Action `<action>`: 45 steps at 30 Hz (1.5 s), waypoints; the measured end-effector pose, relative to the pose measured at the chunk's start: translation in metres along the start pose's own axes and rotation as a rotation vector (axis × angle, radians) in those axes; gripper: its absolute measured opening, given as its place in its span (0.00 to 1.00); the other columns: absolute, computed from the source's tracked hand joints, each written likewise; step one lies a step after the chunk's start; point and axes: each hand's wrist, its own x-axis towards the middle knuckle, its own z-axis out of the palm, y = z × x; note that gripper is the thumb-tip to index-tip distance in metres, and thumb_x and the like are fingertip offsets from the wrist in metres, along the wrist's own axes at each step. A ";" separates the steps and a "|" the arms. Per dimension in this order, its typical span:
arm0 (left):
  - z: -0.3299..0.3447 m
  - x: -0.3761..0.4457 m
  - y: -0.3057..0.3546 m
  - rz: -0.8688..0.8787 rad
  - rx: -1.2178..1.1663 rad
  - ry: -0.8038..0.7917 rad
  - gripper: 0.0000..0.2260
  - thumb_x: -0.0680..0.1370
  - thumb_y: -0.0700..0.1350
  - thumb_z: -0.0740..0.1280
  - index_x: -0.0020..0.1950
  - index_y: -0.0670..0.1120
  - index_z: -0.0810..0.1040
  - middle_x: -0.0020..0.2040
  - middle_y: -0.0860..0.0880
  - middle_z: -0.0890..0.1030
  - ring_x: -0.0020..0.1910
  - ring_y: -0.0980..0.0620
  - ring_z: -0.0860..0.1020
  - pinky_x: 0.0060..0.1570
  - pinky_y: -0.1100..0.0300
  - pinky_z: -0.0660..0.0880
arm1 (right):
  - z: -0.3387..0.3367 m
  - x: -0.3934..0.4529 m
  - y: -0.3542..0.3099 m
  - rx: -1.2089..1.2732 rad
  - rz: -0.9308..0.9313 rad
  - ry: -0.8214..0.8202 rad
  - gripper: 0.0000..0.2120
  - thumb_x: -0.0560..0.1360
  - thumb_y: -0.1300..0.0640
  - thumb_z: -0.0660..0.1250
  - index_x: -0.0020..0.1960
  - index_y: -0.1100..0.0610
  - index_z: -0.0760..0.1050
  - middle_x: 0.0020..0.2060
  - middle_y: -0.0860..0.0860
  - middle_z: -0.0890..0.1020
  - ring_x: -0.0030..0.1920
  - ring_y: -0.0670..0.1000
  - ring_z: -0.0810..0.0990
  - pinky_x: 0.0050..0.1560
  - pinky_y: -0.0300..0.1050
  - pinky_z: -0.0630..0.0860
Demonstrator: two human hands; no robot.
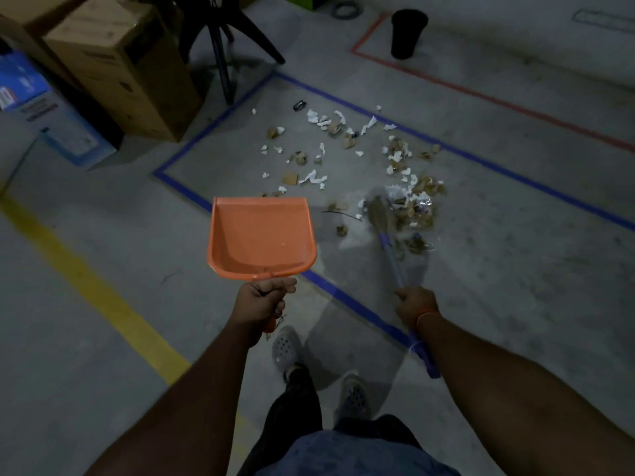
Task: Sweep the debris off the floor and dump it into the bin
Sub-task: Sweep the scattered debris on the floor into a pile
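My left hand (263, 302) grips the handle of an orange dustpan (261, 237), held above the floor with nothing in its tray. My right hand (415, 304) holds the blue handle of a small broom (390, 250); its blurred bristle head touches the floor at the near edge of the debris. Scraps of white paper and brown cardboard (347, 156) lie scattered inside a rectangle of blue floor tape (192, 192). A black bin (407, 32) stands upright at the far side, inside a red taped outline.
Cardboard boxes (117, 67) and a blue-white box (44, 108) stand at the left. Black chair or stand legs (223, 53) rise behind the blue tape's far corner. A yellow floor line (92, 283) runs diagonally on the left. My feet (287, 350) are below the hands.
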 end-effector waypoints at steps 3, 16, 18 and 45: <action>-0.013 0.008 0.002 -0.008 -0.008 -0.005 0.14 0.81 0.29 0.59 0.52 0.38 0.83 0.46 0.41 0.83 0.24 0.57 0.69 0.24 0.65 0.67 | 0.013 0.002 -0.025 0.009 -0.053 -0.027 0.24 0.71 0.60 0.68 0.66 0.52 0.77 0.62 0.56 0.80 0.61 0.58 0.79 0.65 0.46 0.74; -0.125 0.080 0.042 -0.079 0.026 0.052 0.13 0.81 0.31 0.61 0.50 0.41 0.85 0.37 0.49 0.84 0.24 0.55 0.69 0.23 0.65 0.62 | 0.073 0.033 -0.156 0.099 0.097 -0.053 0.15 0.73 0.59 0.68 0.59 0.56 0.82 0.53 0.57 0.84 0.54 0.59 0.82 0.55 0.47 0.79; -0.140 0.096 0.046 -0.083 0.022 0.056 0.14 0.81 0.33 0.62 0.48 0.44 0.87 0.41 0.44 0.83 0.25 0.53 0.68 0.27 0.64 0.59 | 0.077 0.037 -0.171 0.175 0.146 0.032 0.18 0.74 0.60 0.68 0.63 0.59 0.79 0.58 0.58 0.82 0.59 0.60 0.80 0.60 0.48 0.76; -0.248 0.240 0.136 -0.040 0.058 0.038 0.09 0.76 0.35 0.67 0.51 0.39 0.85 0.41 0.41 0.82 0.25 0.55 0.71 0.27 0.65 0.64 | 0.086 0.149 -0.355 0.266 0.072 0.054 0.24 0.72 0.62 0.68 0.68 0.58 0.75 0.64 0.59 0.79 0.63 0.59 0.78 0.65 0.47 0.74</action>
